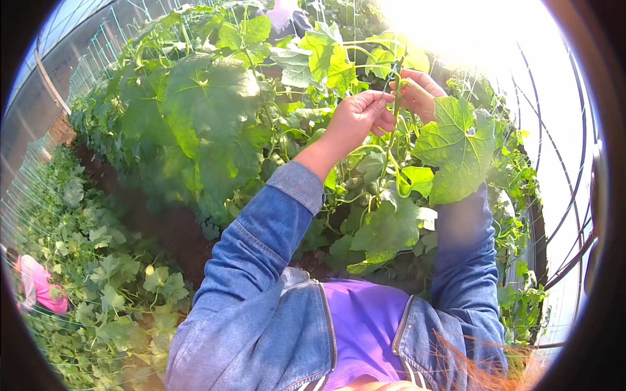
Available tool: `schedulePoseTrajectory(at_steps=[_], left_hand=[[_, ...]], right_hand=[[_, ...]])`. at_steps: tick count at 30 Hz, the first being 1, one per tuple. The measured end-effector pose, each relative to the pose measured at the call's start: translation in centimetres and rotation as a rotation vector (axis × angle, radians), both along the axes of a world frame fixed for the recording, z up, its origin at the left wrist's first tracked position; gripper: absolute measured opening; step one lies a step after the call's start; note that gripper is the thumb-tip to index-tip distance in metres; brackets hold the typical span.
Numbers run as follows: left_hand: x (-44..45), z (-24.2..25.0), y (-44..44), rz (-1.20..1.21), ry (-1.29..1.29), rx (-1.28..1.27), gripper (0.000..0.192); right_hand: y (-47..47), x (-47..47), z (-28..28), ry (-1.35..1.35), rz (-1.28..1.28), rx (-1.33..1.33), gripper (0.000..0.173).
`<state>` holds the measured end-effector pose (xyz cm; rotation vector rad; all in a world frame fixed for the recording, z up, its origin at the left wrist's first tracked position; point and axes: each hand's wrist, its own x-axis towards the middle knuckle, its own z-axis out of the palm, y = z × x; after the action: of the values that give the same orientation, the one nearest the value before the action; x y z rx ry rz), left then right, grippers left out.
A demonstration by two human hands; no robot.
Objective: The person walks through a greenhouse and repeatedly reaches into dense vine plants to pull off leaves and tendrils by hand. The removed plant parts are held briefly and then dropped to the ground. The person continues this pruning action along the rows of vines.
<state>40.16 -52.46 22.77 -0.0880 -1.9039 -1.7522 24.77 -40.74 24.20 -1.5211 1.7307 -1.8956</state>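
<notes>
A climbing vine with broad lobed leaves, seemingly of the gourd family, rises in front of me; its green stem [397, 110] passes between my hands. My left hand [364, 112] pinches a thin teal twine [391, 76] right beside the stem. Behind and to the right of the stem, my right hand [421, 95] has its fingers closed about it, with the fingertips partly hidden. A small red spot shows at those fingertips, too small to name. Below the right hand, a large sunlit leaf [462, 144] covers the wrist.
Dense vine foliage [205, 107] stands close on the left, beside a bare soil path [166, 229]. Another planted row [112, 293] has teal support strings. One person in pink [44, 288] is at far left, another [288, 19] beyond the vines. Greenhouse framing [562, 156] curves on the right.
</notes>
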Motion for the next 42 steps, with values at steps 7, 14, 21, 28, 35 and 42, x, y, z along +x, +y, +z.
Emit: schedulePoseTrajectory(at_steps=[7,14,21,28,35,42], left_hand=[[3.2,0.3,-3.2,0.287,0.064,0.238,0.016],[4.4,-2.5,-5.2,0.259,-0.16,0.15,0.018],[8.3,-2.8,-1.7,0.071,0.039,0.025,0.054],[11.3,-4.9,3.5,-0.197,-0.245,-0.239,0.027],[10.5,-10.0,7.6,-0.211,-0.283,-0.547,0.022],[15.4,-12.0,7.1,-0.217,-0.443,0.078,0.027]], right_hand=[[0.8,2.0,4.3,-0.15,0.156,0.003,0.03],[4.1,1.2,7.2,-0.418,0.335,-0.358,0.028],[7.5,7.5,2.8,-0.468,-0.019,-0.336,0.03],[12.5,7.6,-7.9,-0.497,0.443,-0.44,0.032],[11.6,12.9,-11.5,-0.665,0.623,-0.155,0.022],[11.6,15.0,-15.7,-0.607,0.518,0.207,0.015]])
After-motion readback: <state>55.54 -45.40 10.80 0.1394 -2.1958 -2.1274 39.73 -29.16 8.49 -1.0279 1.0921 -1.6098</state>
